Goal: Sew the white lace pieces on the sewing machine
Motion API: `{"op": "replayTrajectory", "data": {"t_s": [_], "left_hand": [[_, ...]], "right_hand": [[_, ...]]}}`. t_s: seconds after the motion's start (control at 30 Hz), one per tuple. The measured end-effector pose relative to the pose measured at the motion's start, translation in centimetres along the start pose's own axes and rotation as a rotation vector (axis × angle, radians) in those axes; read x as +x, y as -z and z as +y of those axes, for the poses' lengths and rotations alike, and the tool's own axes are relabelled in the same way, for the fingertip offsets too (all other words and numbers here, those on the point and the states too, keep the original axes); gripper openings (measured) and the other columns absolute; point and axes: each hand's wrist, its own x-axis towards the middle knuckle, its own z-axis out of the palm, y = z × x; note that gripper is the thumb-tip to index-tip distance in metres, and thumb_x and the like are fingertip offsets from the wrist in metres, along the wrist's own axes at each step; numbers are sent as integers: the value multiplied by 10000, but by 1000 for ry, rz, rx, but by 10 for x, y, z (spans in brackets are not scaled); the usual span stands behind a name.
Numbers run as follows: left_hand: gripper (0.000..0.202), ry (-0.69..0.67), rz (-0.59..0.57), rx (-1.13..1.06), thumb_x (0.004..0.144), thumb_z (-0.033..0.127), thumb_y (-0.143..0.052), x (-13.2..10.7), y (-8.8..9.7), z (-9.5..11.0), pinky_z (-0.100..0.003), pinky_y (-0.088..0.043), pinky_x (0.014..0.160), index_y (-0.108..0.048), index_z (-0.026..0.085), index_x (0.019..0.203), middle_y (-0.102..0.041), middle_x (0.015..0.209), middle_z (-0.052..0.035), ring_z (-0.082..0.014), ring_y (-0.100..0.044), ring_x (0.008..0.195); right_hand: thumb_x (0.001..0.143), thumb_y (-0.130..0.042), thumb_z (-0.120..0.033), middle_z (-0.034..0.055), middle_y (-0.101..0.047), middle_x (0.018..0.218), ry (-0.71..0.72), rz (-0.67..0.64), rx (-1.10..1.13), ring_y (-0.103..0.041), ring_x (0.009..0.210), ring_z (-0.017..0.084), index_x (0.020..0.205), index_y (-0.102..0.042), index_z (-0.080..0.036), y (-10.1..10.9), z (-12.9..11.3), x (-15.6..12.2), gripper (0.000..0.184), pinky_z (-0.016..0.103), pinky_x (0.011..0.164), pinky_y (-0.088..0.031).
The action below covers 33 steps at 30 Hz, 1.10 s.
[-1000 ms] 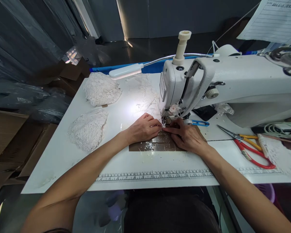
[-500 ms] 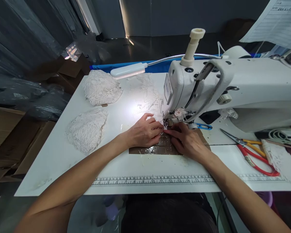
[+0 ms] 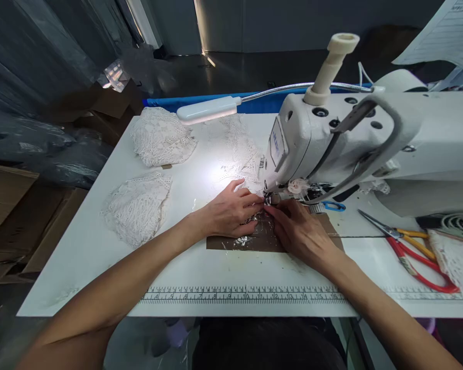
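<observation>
A strip of white lace (image 3: 237, 154) runs across the table to the needle of a white sewing machine (image 3: 299, 139). Just left of the presser foot (image 3: 270, 199), my left hand (image 3: 233, 211) has its bent fingers closed on the lace edge. My right hand (image 3: 303, 226) pinches the same edge from the other side, thumb and forefinger close to the foot. Their fingertips almost meet, and the bit of lace between them is mostly hidden. Beneath both hands lies a brown taped sheet (image 3: 250, 244).
Two bundles of white lace (image 3: 162, 136) (image 3: 139, 208) lie on the left. A lamp (image 3: 208, 110) shines over the table. Scissors with red handles (image 3: 420, 264) and a yellow-handled tool (image 3: 416, 241) lie at right. A printed ruler (image 3: 247, 295) lines the front edge; cardboard boxes (image 3: 57, 231) stand left.
The view has shifted slightly, so the machine appears larger and farther right. Both hands stay at the presser foot, holding the lace, with barely any movement of the fingers.
</observation>
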Motion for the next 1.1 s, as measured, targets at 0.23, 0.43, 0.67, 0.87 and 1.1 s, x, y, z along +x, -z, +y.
{"op": "replayTrajectory", "data": {"t_s": [0.23, 0.43, 0.67, 0.87, 1.1], "left_hand": [[343, 31, -67, 31, 933, 356, -431, 1, 2, 0, -512, -343, 1031, -617, 155, 1140, -575, 1247, -98, -235, -569, 957], [399, 67, -101, 25, 936, 378, -421, 2, 4, 1, -464, -372, 945, -575, 126, 1205, -561, 1239, -127, -239, -545, 954], [450, 78, -123, 48, 925, 409, -412, 3, 4, 0, -412, -360, 818, -551, 100, 1222, -577, 1153, -143, -238, -519, 910], [486, 90, -141, 59, 925, 447, -402, 3, 4, 0, -405, -344, 807, -524, 114, 1258, -575, 1130, -130, -234, -513, 905], [474, 136, -160, 23, 913, 473, -436, 4, 6, -3, -418, -355, 868, -564, 125, 1209, -578, 1121, -120, -242, -523, 944]], "right_hand": [[907, -375, -160, 188, -574, 1053, -31, -49, -124, -552, 880, 303, 1247, -539, -157, -4, -2, 0, 378, 468, 738, -468], [939, -380, -221, 189, -594, 1106, -63, -49, 59, -592, 933, 295, 1248, -545, -139, 3, 2, -4, 359, 447, 800, -484], [955, -390, -344, 77, -665, 878, -310, -37, 430, -626, 909, 264, 941, -628, -201, 15, 31, 5, 278, 380, 792, -504], [931, -411, -377, 86, -632, 854, -373, 58, 428, -602, 899, 272, 805, -589, -208, 12, 37, 9, 276, 398, 780, -496], [930, -455, -402, 78, -608, 978, -341, 34, 424, -596, 942, 263, 959, -573, -227, 30, 21, -6, 213, 400, 795, -511]]}}
